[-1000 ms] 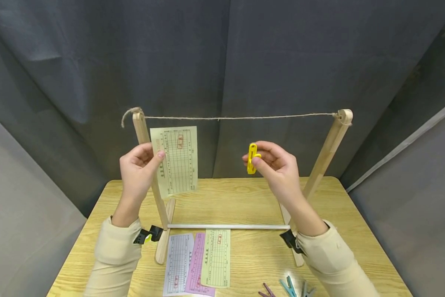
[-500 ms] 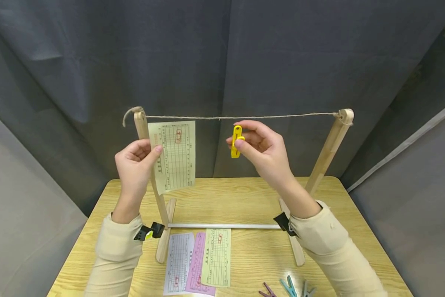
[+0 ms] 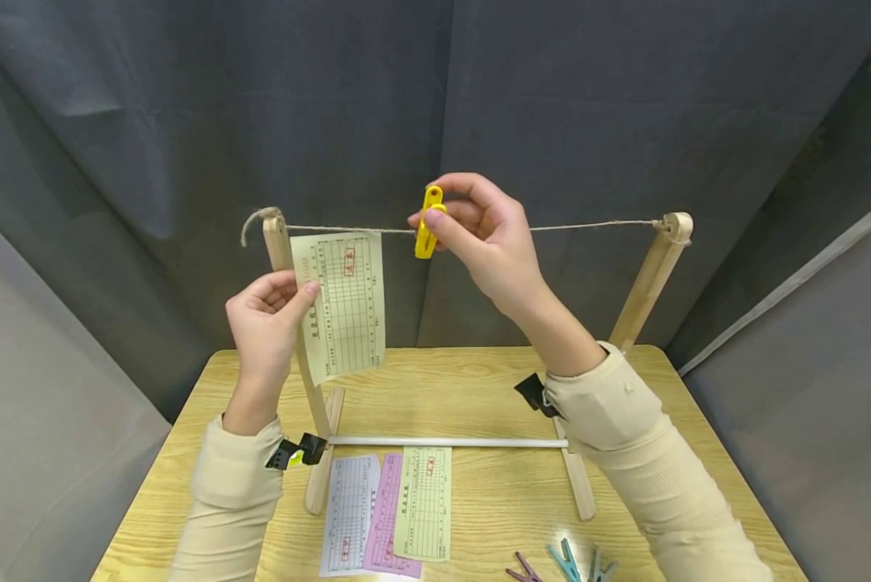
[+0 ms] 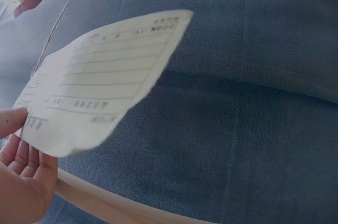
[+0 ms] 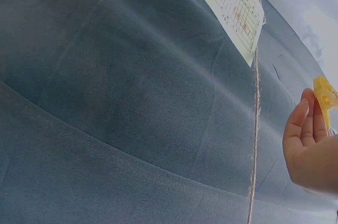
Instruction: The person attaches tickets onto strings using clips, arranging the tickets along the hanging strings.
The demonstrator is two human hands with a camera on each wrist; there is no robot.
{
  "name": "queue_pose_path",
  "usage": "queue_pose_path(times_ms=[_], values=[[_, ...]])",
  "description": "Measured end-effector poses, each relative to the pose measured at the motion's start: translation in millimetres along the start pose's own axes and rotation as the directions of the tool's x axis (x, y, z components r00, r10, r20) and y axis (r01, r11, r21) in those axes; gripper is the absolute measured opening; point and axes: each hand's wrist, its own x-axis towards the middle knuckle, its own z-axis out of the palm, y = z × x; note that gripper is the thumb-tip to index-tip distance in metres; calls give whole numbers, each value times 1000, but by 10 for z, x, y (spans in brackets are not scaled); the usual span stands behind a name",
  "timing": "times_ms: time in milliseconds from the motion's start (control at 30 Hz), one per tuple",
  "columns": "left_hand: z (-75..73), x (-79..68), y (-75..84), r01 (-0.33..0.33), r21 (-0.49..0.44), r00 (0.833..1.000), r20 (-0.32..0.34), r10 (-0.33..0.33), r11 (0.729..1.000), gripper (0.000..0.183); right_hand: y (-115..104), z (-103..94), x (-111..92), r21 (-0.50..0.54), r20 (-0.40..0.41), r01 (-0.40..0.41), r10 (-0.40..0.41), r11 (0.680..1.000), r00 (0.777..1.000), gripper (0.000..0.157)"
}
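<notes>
My left hand (image 3: 264, 319) pinches the left edge of a pale green printed form (image 3: 344, 307) between thumb and fingers. The sheet hangs upright, its top edge right at the twine line (image 3: 588, 225) near the left post. In the left wrist view the paper (image 4: 100, 76) bows outward. A yellow clothespin (image 3: 428, 222) is pinched by my right hand (image 3: 486, 242), overlapping the line to the right of the sheet in the head view. From the right wrist, the yellow clothespin (image 5: 325, 97) shows beside the twine (image 5: 256, 123), apart from it.
Two wooden posts (image 3: 646, 295) hold up the line, joined low down by a white rod (image 3: 450, 442). On the table (image 3: 697, 485) lie overlapping white (image 3: 347, 513), pink (image 3: 388, 517) and green forms (image 3: 428, 501). Purple (image 3: 524, 568), teal (image 3: 566, 560) and grey clothespins (image 3: 601, 567) lie at the front.
My right hand has moved up and left with the yellow clothespin, from below the line to its height. My left hand has raised the green form slightly, bringing its top edge to the line.
</notes>
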Motion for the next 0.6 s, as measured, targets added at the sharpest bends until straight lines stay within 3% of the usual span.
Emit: queue_pose_path(times_ms=[600], values=[[17, -9, -16, 10, -47, 1000, -7, -11, 999, 11, 116, 209, 386, 6, -3, -73, 73, 997, 997, 25]])
